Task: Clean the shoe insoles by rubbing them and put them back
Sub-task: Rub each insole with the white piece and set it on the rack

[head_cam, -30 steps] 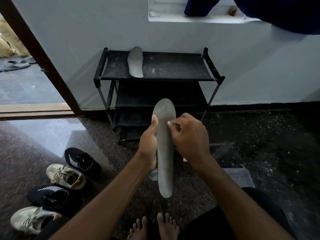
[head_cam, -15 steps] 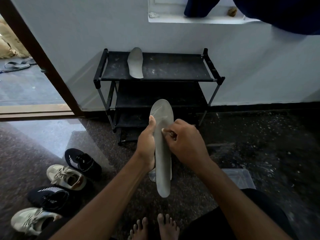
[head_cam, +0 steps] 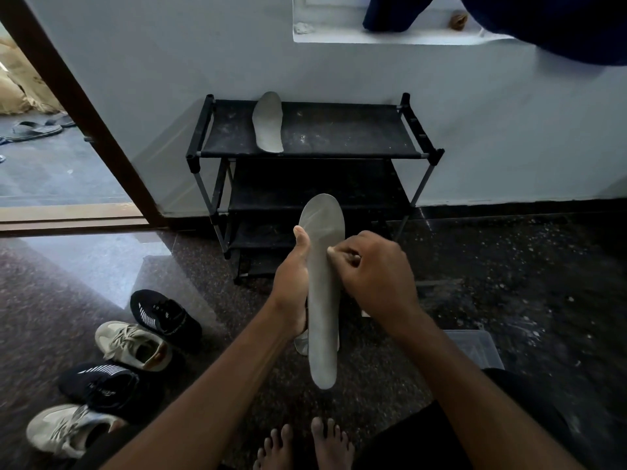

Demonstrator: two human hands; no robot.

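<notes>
Left grip (head_cam: 291, 286) clasps the upright held insole (head_cam: 323, 320), right grip (head_cam: 376, 273) pinches its edge; second insole (head_cam: 268, 123) lies atop the rack (head_cam: 346, 130).

The held insole (head_cam: 322, 300) is plain grey, matching the second insole (head_cam: 268, 123); the rack (head_cam: 339, 130) is black with pale dusty smudges. The dark shoes (head_cam: 163, 315) are black with white stripes, the light shoes (head_cam: 132, 344) cream. Floor (head_cam: 509, 283) dark speckled stone, wall (head_cam: 475, 113) pale bluish-white, door frame (head_cam: 84, 106) brown, cloth (head_cam: 543, 25) navy

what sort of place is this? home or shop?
Probably a home entryway: a black shoe rack stands against the wall, sneakers lie on the floor, and sandals sit outside the open doorway.
</notes>
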